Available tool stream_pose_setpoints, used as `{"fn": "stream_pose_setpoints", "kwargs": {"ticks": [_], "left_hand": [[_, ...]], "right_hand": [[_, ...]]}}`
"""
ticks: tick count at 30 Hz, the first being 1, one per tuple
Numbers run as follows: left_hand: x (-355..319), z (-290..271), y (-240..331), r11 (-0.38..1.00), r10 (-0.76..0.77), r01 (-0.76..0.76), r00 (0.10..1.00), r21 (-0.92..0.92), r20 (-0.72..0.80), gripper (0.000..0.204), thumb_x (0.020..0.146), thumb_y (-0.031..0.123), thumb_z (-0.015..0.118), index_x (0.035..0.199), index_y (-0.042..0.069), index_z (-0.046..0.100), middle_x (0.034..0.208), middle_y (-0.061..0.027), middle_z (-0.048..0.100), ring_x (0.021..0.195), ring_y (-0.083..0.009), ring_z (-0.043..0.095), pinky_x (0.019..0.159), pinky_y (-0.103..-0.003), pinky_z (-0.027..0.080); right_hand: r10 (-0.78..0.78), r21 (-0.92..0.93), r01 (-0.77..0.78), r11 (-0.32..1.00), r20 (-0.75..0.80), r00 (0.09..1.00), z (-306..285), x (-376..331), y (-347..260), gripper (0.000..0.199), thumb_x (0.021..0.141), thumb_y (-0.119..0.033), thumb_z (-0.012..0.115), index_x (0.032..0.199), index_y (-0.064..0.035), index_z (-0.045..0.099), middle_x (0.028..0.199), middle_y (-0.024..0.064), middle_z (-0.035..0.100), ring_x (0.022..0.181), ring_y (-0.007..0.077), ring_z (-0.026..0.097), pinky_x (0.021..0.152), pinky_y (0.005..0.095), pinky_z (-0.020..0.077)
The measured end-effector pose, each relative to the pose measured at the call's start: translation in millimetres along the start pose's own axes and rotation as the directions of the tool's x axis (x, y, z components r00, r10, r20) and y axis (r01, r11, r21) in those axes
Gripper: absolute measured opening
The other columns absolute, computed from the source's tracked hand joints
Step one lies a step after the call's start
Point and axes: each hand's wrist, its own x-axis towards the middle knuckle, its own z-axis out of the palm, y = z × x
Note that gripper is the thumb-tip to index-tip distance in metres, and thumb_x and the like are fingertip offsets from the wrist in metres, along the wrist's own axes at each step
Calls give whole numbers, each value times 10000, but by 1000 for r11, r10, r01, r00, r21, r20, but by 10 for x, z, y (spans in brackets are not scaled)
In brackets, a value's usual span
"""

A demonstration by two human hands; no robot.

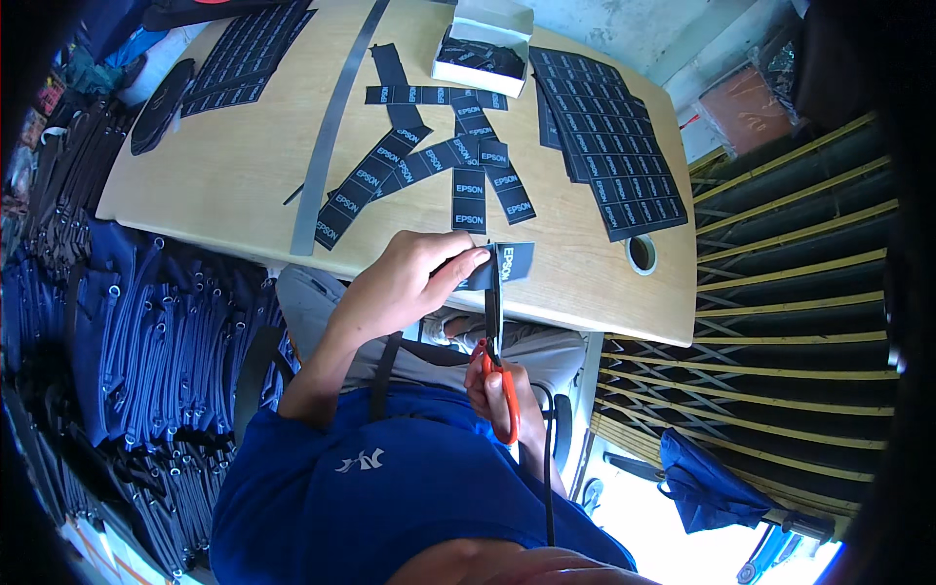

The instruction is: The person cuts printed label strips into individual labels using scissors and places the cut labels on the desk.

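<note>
My left hand (pixel 405 283) pinches a strip of black labels with white print (pixel 509 263) at the near edge of the wooden table (pixel 234 175). My right hand (pixel 497 390) grips orange-handled scissors (pixel 502 375), blades pointing up at the strip just below the left fingers. Several cut black label strips (pixel 429 161) lie scattered on the table beyond my hands.
A long grey metal ruler (pixel 327 136) lies across the table. Sheets of uncut black labels (pixel 614 146) sit on the right, more (pixel 244 54) at far left. A white box (pixel 483 49) holds cut labels. Blue bags (pixel 146 341) are piled left. A cable hole (pixel 641 253) is by the table's edge.
</note>
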Motion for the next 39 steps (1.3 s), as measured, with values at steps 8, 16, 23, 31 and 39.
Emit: {"fn": "stream_pose_setpoints", "kwargs": {"ticks": [8,16,23,31,39], "left_hand": [[104,-85,-65,997,8,-10,1000,72,24,227,900,140,557,750,-29,544,530,-149,483,434,-235,438,453,-347,337],[234,-133,-186,993,67,-71,997,98,38,234,892,153,578,749,-30,551,534,-113,417,464,-156,332,448,-311,303],[317,-131,-119,997,59,-62,995,49,75,274,910,174,556,731,-29,517,531,-100,376,481,-141,300,447,-308,289],[284,-159,-263,1000,-2,1,999,30,43,238,927,163,525,785,-28,534,559,-57,406,520,-83,330,462,-282,300],[269,-124,-270,997,58,-56,997,-46,56,185,909,154,545,954,-19,593,668,-90,576,546,-107,468,515,-267,378]], "right_hand": [[-44,-21,44,999,-41,998,-20,81,-57,502,926,-466,444,736,-4,503,470,-6,439,380,67,455,344,219,338],[38,-39,-43,998,-124,992,-73,203,-85,446,948,-383,443,721,-3,496,462,-13,433,341,59,434,315,212,322],[-70,106,89,990,-171,983,-37,227,-100,556,889,-593,383,743,-59,432,517,-38,367,379,39,362,335,205,270],[-64,236,61,970,5,998,-39,294,35,721,783,-720,444,1011,-37,409,705,-35,321,546,39,295,474,195,260],[-92,-91,90,992,-24,995,-71,227,42,721,855,-678,308,952,10,501,641,20,425,526,97,434,502,251,356]]}}
